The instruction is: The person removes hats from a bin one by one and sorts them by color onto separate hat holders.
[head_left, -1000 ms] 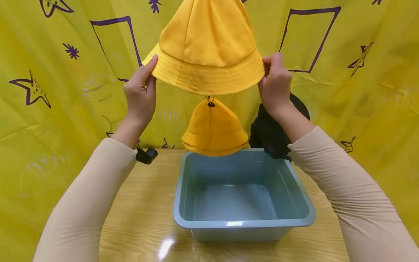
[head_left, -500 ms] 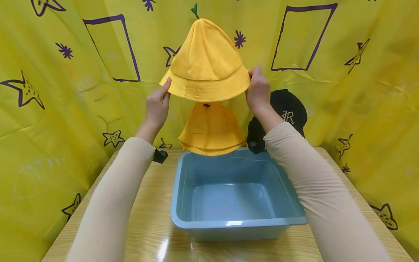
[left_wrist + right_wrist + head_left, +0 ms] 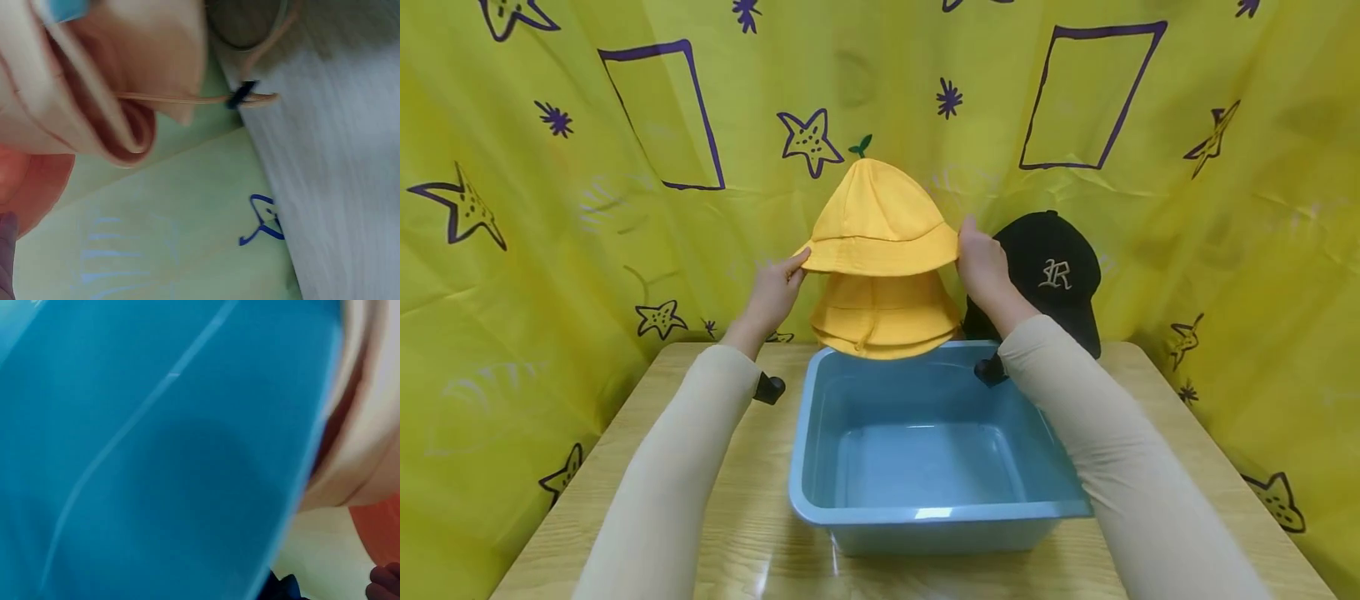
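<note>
A yellow bucket hat (image 3: 880, 212) with a green sprout on top hangs just above another yellow hat stack (image 3: 883, 321). My left hand (image 3: 772, 292) pinches the left side of its brim, and my right hand (image 3: 985, 262) grips the right side. The lower hats look nested, with more than one brim showing. In the left wrist view a chin cord with a dark toggle (image 3: 242, 95) hangs out from the stack (image 3: 94, 81), and my fingertip (image 3: 7, 250) shows at the edge. The right wrist view catches my fingers (image 3: 384, 584) below the held hat's brim (image 3: 381, 531).
A blue plastic basin (image 3: 936, 512) stands on the wooden table (image 3: 730, 500) in front of the hats. Behind my right forearm sits a black cap (image 3: 1052, 267) with a letter R. A yellow curtain (image 3: 880, 75) with purple drawings surrounds the table.
Both hands have lowered the held hat from high up to just over the stacked hats, moving it farther away. Its sprout has come into view, and more of the black cap shows.
</note>
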